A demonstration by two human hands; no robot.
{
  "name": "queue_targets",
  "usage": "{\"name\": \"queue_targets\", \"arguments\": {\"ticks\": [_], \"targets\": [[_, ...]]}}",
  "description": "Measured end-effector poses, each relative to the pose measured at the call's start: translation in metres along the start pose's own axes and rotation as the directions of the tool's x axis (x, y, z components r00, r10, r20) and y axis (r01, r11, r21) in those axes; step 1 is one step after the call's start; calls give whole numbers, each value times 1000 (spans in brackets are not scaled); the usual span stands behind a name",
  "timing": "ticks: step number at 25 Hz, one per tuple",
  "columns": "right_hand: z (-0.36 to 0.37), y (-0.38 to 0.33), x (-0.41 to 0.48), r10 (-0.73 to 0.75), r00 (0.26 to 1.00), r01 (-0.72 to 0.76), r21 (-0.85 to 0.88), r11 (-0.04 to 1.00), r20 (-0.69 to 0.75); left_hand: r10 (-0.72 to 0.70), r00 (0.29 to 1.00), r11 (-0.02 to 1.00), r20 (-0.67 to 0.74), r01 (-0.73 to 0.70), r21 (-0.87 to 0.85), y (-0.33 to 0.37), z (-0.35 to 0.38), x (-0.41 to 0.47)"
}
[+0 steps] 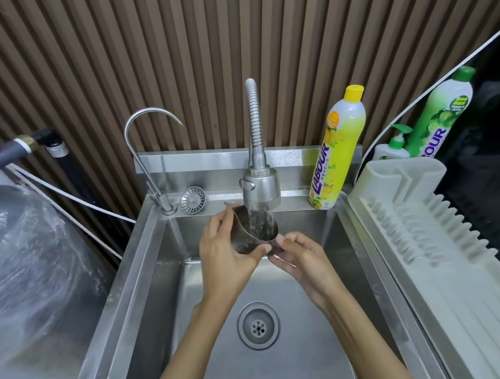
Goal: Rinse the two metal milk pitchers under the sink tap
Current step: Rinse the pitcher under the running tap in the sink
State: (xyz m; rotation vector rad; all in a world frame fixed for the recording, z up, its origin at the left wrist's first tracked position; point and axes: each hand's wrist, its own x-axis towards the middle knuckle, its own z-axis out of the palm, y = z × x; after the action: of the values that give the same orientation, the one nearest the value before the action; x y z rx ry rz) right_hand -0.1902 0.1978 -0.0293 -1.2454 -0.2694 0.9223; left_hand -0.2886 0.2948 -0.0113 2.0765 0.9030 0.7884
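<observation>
Shiny steel milk pitcher (254,234): we are gripping it, left hand (227,251) wrapped around, right hand (297,257) pinching beside; keep its mouth under the flexible spray tap (260,185).

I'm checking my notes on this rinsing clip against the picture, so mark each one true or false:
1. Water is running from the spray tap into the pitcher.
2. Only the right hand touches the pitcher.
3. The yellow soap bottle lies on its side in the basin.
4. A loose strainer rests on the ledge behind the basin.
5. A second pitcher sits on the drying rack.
1. True: the spray tap pours into the pitcher.
2. False: the left hand grips its side too; the right hand is at its near edge.
3. False: the yellow soap bottle stands upright on the sink ledge.
4. True: the strainer rests there.
5. False: the drying rack holds no pitcher.
</observation>
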Motion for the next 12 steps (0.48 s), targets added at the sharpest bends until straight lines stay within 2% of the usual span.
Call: {"name": "queue_targets", "arguments": {"ticks": [2, 4, 6, 8, 9, 10, 11, 12], "targets": [[2, -5, -5, 37, 999, -38, -40, 998, -13, -78, 997, 982, -27, 81, 171, 5, -6, -3], [2, -15, -9, -7, 994, -11, -166, 986, -109, -154, 987, 969, -35, 158, 191, 8, -5, -4], [3, -29, -14, -153, 966, 51, -425, 904, -209, -222, 975, 975, 23, 222, 7, 5, 0, -4], [1, -41, -17, -378, 901, 94, -755, 649, -213, -253, 950, 928, 185, 292, -230, 2, 5, -7], [2, -45, -18, -460, 870, 102, -848, 521, -178, -241, 936, 889, 255, 319, -329, -2, 9, -7], [4, -47, -19, -517, 843, 129, -879, 459, -146, -223, 930, 861, 293, 329, -387, -4, 13, -5], [6, -46, -20, -540, 833, 190, -856, 482, -120, -194, 935, 847, 296, 312, -430, -6, 16, -4], [7, -44, -20, -530, 841, 259, -778, 573, -111, -170, 949, 847, 265, 278, -453, -6, 18, -1]]}}
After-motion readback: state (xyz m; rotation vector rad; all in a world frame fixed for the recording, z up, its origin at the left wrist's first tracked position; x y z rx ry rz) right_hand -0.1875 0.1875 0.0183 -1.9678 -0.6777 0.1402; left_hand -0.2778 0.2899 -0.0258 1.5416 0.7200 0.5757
